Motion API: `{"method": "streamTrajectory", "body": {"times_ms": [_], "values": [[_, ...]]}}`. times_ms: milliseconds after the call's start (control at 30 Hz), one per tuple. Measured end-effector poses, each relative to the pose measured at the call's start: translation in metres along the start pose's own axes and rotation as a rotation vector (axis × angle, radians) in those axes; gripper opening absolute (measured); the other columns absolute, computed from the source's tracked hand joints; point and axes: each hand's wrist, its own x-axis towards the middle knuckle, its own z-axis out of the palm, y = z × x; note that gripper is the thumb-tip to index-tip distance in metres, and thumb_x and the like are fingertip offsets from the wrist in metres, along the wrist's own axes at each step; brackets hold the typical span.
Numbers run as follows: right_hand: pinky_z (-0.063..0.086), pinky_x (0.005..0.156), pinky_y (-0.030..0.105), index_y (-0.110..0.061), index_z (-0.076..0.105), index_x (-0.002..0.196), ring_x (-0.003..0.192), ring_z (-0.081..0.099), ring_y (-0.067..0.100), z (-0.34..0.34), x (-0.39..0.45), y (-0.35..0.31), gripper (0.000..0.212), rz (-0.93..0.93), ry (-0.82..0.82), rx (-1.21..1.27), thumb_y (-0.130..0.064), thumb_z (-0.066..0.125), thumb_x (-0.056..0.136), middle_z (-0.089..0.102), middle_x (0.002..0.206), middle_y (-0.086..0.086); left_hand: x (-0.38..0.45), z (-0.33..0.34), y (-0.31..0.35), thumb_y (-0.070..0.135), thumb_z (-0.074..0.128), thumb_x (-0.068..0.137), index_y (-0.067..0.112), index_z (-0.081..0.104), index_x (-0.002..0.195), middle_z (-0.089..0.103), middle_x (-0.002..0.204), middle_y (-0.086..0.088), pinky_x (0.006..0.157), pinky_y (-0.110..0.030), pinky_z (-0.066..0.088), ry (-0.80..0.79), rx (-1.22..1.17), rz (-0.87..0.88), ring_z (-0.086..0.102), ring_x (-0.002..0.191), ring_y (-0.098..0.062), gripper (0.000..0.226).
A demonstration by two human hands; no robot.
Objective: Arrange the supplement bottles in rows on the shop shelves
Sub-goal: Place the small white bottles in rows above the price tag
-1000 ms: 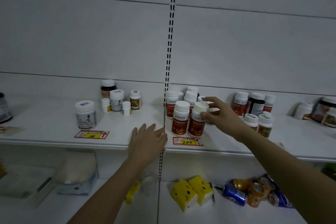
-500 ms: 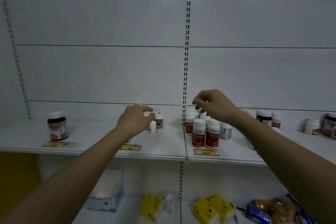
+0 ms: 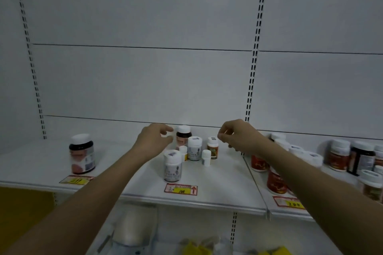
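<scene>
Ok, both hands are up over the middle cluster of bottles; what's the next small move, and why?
Probably close the left hand on the dark bottle at the back, since its fingers are curled just beside the white cap and hold nothing. The right hand hovers over the small brown-labelled bottle, also empty. The cluster on the shelf stands scattered, not in a row.

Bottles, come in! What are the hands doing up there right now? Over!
Left hand and right hand both raised over the shelf, fingers curled, no grip on anything. Dark bottle just beside left fingertips. Small bottles clustered between the hands.
</scene>
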Motion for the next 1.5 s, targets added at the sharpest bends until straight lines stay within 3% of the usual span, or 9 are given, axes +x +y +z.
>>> {"method": "streamTrajectory", "body": {"times_ms": [267, 400, 700, 800, 933, 1100, 1200, 1333, 1500], "values": [[0.044, 0.058, 0.016, -0.015, 0.07, 0.104, 0.078, 0.06, 0.011, 0.044, 0.071, 0.019, 0.015, 0.093, -0.145, -0.173, -0.021, 0.065, 0.09, 0.068, 0.107, 0.003, 0.086, 0.025, -0.052, 0.015, 0.072, 0.086, 0.018, 0.072, 0.114, 0.071, 0.106, -0.001, 0.072, -0.018, 0.047, -0.206, -0.049, 0.042, 0.06, 0.075, -0.004, 0.029], [0.046, 0.081, 0.023, -0.02, 0.072, 0.111, 0.093, 0.061, 0.013, 0.061, 0.086, 0.034, 0.023, 0.091, -0.236, -0.232, -0.02, 0.071, 0.087, 0.068, 0.112, -0.002, 0.107, 0.053, -0.061, 0.013, 0.074, 0.081, 0.02, 0.076, 0.107, 0.073, 0.102, -0.001, 0.076, -0.023, 0.051, -0.291, -0.064, 0.06, 0.062, 0.082, -0.006, 0.027], [0.037, 0.078, 0.02, -0.025, 0.067, 0.125, 0.089, 0.053, 0.009, 0.088, 0.096, 0.056, 0.041, 0.081, -0.31, -0.286, -0.022, 0.074, 0.085, 0.065, 0.108, -0.005, 0.119, 0.099, -0.077, 0.026, 0.084, 0.072, 0.023, 0.076, 0.103, 0.074, 0.1, 0.006, 0.063, -0.004, 0.039, -0.368, -0.074, 0.109, 0.06, 0.075, 0.007, 0.033], [0.042, 0.066, 0.022, -0.019, 0.072, 0.107, 0.083, 0.061, 0.014, 0.086, 0.097, 0.057, 0.031, 0.109, -0.288, -0.294, -0.032, 0.079, 0.08, 0.069, 0.1, -0.002, 0.12, 0.098, -0.079, 0.021, 0.083, 0.071, 0.026, 0.077, 0.099, 0.075, 0.101, 0.007, 0.066, -0.008, 0.041, -0.382, -0.08, 0.116, 0.062, 0.08, 0.006, 0.029], [0.041, 0.047, 0.014, -0.016, 0.07, 0.091, 0.058, 0.062, 0.005, 0.085, 0.102, 0.058, 0.032, 0.181, -0.303, -0.292, -0.041, 0.081, 0.076, 0.068, 0.076, -0.004, 0.12, 0.089, -0.079, 0.02, 0.081, 0.07, 0.035, 0.076, 0.095, 0.073, 0.098, 0.013, 0.07, -0.015, 0.047, -0.472, -0.067, 0.132, 0.065, 0.085, 0.002, 0.03], [0.051, 0.052, 0.015, -0.022, 0.067, 0.111, 0.065, 0.064, 0.009, 0.08, 0.102, 0.054, 0.036, 0.144, -0.348, -0.168, -0.028, 0.081, 0.078, 0.064, 0.106, -0.003, 0.12, 0.088, -0.077, 0.03, 0.085, 0.068, 0.035, 0.076, 0.091, 0.075, 0.095, 0.009, 0.068, -0.012, 0.048, -0.46, -0.097, 0.145, 0.067, 0.086, -0.002, 0.025], [0.046, 0.054, 0.012, -0.024, 0.073, 0.102, 0.06, 0.063, 0.005, 0.079, 0.102, 0.053, 0.022, 0.118, -0.368, -0.22, -0.019, 0.078, 0.081, 0.067, 0.092, -0.004, 0.119, 0.087, -0.077, 0.024, 0.085, 0.071, 0.028, 0.078, 0.097, 0.075, 0.094, 0.007, 0.068, -0.01, 0.047, -0.461, -0.101, 0.16, 0.068, 0.086, -0.003, 0.027], [0.043, 0.05, 0.007, -0.017, 0.077, 0.099, 0.051, 0.06, -0.002, 0.065, 0.102, 0.05, 0.02, 0.112, -0.268, -0.2, -0.02, 0.08, 0.079, 0.066, 0.071, -0.015, 0.13, 0.064, -0.062, 0.013, 0.083, 0.074, 0.019, 0.078, 0.096, 0.077, 0.086, 0.001, 0.064, -0.008, 0.049, -0.402, -0.259, 0.18, 0.07, 0.076, -0.008, 0.023], [0.05, 0.054, 0.01, -0.012, 0.076, 0.106, 0.06, 0.068, 0.0, 0.008, 0.1, 0.033, 0.026, 0.103, -0.181, -0.05, -0.019, 0.079, 0.081, 0.076, 0.092, 0.003, 0.152, 0.015, -0.003, 0.01, 0.082, 0.075, 0.019, 0.077, 0.094, 0.078, 0.087, 0.0, 0.072, -0.024, 0.06, -0.429, -0.448, 0.3, 0.074, 0.082, -0.014, 0.021]]}}
